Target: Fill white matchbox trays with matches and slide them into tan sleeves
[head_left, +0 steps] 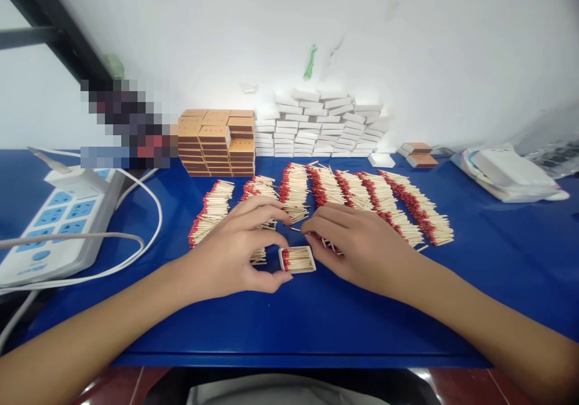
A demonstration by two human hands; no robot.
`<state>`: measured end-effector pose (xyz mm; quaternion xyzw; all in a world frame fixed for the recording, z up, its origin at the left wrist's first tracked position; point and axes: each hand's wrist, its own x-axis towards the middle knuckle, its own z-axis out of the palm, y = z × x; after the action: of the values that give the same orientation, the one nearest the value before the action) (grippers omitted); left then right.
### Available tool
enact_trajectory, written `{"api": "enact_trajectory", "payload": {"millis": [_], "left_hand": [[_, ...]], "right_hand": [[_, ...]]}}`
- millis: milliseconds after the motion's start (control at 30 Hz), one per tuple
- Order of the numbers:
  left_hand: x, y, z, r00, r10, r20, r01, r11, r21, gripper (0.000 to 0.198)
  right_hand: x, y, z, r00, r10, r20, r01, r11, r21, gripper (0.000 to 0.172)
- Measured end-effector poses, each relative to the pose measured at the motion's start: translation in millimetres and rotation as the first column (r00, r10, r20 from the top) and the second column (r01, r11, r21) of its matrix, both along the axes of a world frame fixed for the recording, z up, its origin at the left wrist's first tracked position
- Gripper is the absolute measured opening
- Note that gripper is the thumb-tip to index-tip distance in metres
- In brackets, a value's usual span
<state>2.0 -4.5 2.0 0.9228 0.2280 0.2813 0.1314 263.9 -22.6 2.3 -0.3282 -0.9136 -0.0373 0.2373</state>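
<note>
A small white matchbox tray (313,260) lies on the blue table with a layer of red-tipped matches (296,259) inside. My left hand (253,242) curves around the tray's left side, thumb close to its near edge and fingers raised beyond its far edge, with a gap between. Just above the tray's far right corner, the fingertips of my right hand (353,242) are pinched on a match (295,229). Behind both hands, red-headed matches (294,191) spread in several slanting rows, partly hidden by my fingers.
Brown matchboxes (216,142) are stacked against the wall beside a pile of white trays (316,127). Two brown boxes (420,154) and a white packet (506,169) lie to the right. At left sits a power strip (63,224) with white cables (156,212).
</note>
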Motion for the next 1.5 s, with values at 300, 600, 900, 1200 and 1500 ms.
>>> {"api": "enact_trajectory", "payload": {"millis": [300,600,900,1200,1500], "left_hand": [[1,-6,4.1,0.998,0.028,-0.062,-0.025,0.998,0.054,0.017],[0,-6,3.8,0.996,0.033,-0.084,-0.026,0.996,0.091,0.015],[0,-5,2.9,0.996,0.040,-0.074,-0.032,0.994,0.107,0.014],[0,-4,3.9,0.996,0.041,-0.079,-0.031,0.992,0.120,0.013],[0,-4,3.8,0.996,0.051,-0.076,-0.042,0.992,0.118,0.014]], "right_hand": [[0,13,-4.8,0.991,-0.101,0.084,0.102,0.995,-0.005,0.014],[0,21,-7.0,0.981,-0.120,0.149,0.118,0.993,0.025,0.013],[1,24,-8.0,0.986,-0.105,0.132,0.105,0.994,0.012,0.014],[1,25,-7.2,0.986,-0.092,0.139,0.093,0.996,-0.003,0.017],[2,25,-7.8,0.989,-0.078,0.122,0.080,0.997,-0.005,0.019]]}}
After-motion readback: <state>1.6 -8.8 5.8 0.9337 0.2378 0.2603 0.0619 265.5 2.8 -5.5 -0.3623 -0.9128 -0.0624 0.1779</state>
